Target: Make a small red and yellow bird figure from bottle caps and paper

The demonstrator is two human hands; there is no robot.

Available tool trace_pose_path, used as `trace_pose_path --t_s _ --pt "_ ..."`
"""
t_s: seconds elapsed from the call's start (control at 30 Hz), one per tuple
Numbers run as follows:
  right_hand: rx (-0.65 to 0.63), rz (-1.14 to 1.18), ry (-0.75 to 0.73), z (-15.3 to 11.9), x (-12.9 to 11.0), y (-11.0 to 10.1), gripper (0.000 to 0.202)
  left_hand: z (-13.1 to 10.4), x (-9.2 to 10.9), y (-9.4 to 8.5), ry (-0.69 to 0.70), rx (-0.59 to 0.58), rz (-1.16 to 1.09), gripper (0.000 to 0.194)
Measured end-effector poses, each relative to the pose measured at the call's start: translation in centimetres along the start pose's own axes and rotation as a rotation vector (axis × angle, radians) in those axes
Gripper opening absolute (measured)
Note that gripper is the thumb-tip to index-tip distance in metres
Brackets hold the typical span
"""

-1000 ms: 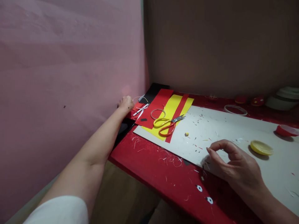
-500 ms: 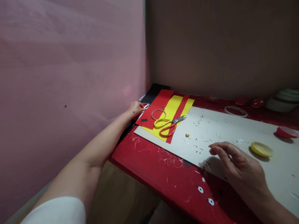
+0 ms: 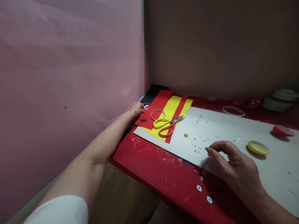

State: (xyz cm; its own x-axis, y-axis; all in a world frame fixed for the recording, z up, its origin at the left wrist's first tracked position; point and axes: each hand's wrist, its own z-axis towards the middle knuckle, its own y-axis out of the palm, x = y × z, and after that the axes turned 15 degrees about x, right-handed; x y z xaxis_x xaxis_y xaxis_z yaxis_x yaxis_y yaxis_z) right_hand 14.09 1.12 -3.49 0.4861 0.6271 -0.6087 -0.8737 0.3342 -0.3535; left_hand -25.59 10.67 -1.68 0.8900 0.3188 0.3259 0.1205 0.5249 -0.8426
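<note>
My left hand [image 3: 137,109] reaches to the far left corner of the table, fingers curled at some small white pieces [image 3: 146,106] beside the red sheet [image 3: 154,107]. Whether it grips one of them is hidden. Over the near edge of the white board [image 3: 224,124] is my right hand [image 3: 238,165], thumb and forefinger brought together; anything between them is too small to make out. Scissors [image 3: 167,125] with one yellow and one red handle lie across the yellow sheet [image 3: 169,107] and a red strip [image 3: 181,105]. Two paper eyes [image 3: 198,188] rest on the red table below.
A yellow half-shell [image 3: 258,147] and a red half-shell [image 3: 283,130] sit on the board among tiny scraps. Behind are a tape ring [image 3: 233,111], a red spotted piece [image 3: 254,102] and a lidded tub [image 3: 280,100]. A pink wall [image 3: 70,77] rises on the left.
The view has shifted slightly. My right hand has moved a little to the left, thumb and forefinger still together. My left hand stays at the white pieces in the corner.
</note>
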Motion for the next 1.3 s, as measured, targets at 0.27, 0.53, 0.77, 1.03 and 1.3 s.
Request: trace_pose_path --t_s 0.27,0.53,0.77,1.03,1.3 --pt "-0.029 0.033 0.105 0.0 0.0 0.1 0.02 -0.1 1.0 -4.7 -0.025 0.397 -0.107 0.028" --pt "-0.143 0.281 0.418 1.8 -2.6 0.9 0.034 -6.1 8.4 -6.4 -0.021 -0.067 -1.113 0.01" --pt "-0.494 0.909 1.021 3.0 -5.1 2.7 0.029 -12.6 14.0 -5.6 -0.016 -0.365 -1.353 0.011" --pt "-0.501 0.873 1.184 1.9 -3.5 3.2 0.027 -10.9 10.2 -5.5 0.224 -0.174 -0.648 0.017" --pt "-0.372 0.872 1.212 2.1 -2.6 2.8 0.037 -3.1 -1.6 -5.4 0.049 -0.225 0.327 0.013"
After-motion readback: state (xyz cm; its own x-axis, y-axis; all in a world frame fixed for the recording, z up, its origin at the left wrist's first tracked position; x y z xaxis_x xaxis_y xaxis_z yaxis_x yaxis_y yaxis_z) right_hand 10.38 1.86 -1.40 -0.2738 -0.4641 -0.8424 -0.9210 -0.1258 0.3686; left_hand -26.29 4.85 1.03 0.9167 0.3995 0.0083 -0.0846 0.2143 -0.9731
